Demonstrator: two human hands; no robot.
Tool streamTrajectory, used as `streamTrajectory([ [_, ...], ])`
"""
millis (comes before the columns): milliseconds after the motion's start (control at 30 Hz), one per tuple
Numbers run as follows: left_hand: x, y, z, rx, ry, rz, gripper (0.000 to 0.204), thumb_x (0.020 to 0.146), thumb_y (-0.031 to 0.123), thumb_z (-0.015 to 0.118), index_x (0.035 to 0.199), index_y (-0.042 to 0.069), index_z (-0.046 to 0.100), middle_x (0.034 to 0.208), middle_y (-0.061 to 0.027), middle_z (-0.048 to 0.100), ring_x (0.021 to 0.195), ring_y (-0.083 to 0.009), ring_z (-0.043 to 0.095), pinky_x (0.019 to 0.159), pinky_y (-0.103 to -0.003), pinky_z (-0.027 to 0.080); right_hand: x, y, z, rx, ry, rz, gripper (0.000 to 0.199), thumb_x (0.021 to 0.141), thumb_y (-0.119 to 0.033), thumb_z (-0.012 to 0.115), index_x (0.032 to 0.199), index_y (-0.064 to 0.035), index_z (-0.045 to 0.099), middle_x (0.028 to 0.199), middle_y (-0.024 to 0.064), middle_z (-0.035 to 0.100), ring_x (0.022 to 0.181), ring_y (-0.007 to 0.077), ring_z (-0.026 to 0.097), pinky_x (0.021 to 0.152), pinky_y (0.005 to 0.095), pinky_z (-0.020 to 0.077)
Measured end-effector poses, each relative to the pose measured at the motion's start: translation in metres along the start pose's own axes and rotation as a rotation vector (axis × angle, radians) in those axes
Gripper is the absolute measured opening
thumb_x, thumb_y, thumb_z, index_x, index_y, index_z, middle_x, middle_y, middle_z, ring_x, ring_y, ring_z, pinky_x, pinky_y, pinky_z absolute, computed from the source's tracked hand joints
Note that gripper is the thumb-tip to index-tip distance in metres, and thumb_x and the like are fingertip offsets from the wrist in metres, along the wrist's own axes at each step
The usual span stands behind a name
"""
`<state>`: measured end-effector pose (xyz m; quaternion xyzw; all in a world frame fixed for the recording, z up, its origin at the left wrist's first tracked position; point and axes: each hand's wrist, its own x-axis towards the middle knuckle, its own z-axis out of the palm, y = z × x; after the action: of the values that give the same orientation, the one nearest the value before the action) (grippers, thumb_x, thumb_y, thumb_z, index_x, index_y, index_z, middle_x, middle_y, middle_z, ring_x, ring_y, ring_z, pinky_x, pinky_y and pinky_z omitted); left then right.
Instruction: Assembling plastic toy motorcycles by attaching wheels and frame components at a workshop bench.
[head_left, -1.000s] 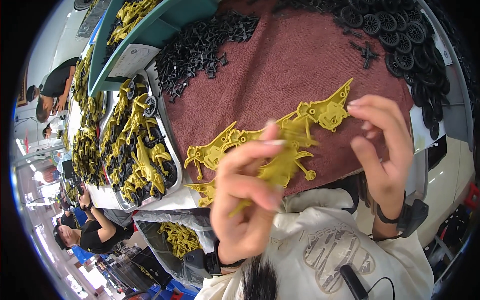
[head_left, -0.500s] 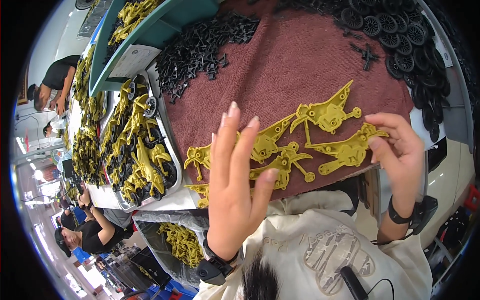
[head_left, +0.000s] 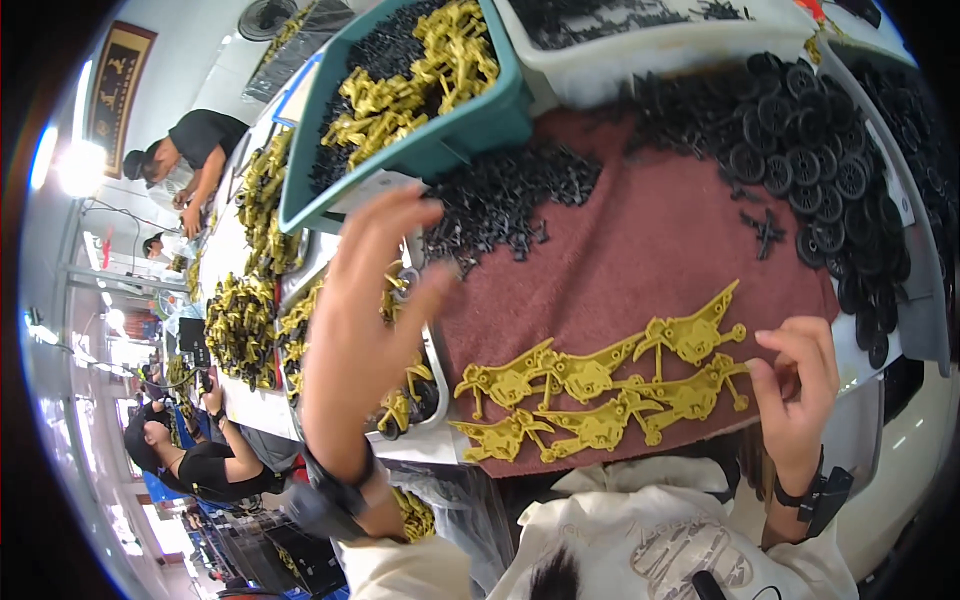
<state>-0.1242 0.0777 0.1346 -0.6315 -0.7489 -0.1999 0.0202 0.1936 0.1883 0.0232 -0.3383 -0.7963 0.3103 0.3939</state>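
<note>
Yellow plastic toy motorcycle halves [head_left: 580, 378] lie in two rows along the near side of a dark red cloth [head_left: 640, 240]. My left hand [head_left: 365, 310], smeared by motion, is raised over the white tray [head_left: 442, 385] of part-built yellow motorcycles, its fingers apart and holding nothing. Its fingertips reach toward a heap of small black parts [head_left: 510, 200]. At the right end of the rows my right hand [head_left: 800, 400] is held with thumb and fingers apart. The thumb is close to the tip of the end yellow half [head_left: 705, 390]; whether it touches I cannot tell.
A teal bin [head_left: 400, 160] of yellow and black parts stands far left, beside a white bin [head_left: 660, 65]. Black wheels [head_left: 800, 165] are heaped far right. A plastic-lined container [head_left: 450, 510] sits below the table's near edge. Two people [head_left: 205, 450] [head_left: 195, 150] work at left.
My left hand has moved from above the yellow halves leftward and away over the tray. My right hand has drawn off the end half, its fingers spreading. The view has shifted, showing more bins.
</note>
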Motion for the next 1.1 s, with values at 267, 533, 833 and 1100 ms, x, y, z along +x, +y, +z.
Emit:
streamTrajectory([
  [267,0.146,-0.109,0.034,-0.213,-0.158,-0.126,0.051,0.094,0.040,0.060,0.124,-0.002,0.056,0.123,-0.0207,0.061,0.108,-0.0307,0.062,0.093,-0.035,0.047,0.009,0.008,0.015,-0.033,0.087,-0.128,0.018,0.079,0.008,0.065,0.094,-0.0028,0.065,0.090,0.0063,0.055,0.060,0.0084,0.043,0.050,0.0214,0.0336],
  [533,0.168,-0.119,0.045,0.146,-0.317,-0.153,0.042,0.086,0.039,0.065,0.097,-0.002,0.066,0.100,-0.0183,0.059,0.108,-0.0319,0.053,0.092,-0.039,0.045,0.007,0.011,0.011,0.026,0.085,-0.086,0.020,0.079,0.009,0.064,0.095,-0.0033,0.065,0.089,0.0059,0.055,0.058,0.0086,0.044,0.049,0.0222,0.0347],
  [833,0.136,-0.147,-0.002,-0.324,-0.180,-0.377,0.019,0.094,0.016,0.058,0.101,-0.001,0.066,0.093,-0.0075,0.071,0.079,-0.0121,0.064,0.065,-0.027,0.052,0.008,0.014,0.007,0.102,0.077,-0.109,0.019,0.079,0.009,0.064,0.094,-0.0028,0.065,0.086,0.0064,0.058,0.055,0.0094,0.044,0.048,0.0223,0.0346],
  [1100,0.086,-0.125,-0.043,-0.552,0.289,-0.274,0.026,0.097,0.018,0.056,0.110,-0.003,0.063,0.096,-0.0132,0.071,0.087,-0.0161,0.069,0.078,-0.028,0.056,0.003,0.014,0.010,0.144,0.125,-0.125,0.018,0.080,0.009,0.064,0.094,-0.0026,0.065,0.084,0.0058,0.058,0.057,0.0084,0.045,0.049,0.0221,0.0341],
])
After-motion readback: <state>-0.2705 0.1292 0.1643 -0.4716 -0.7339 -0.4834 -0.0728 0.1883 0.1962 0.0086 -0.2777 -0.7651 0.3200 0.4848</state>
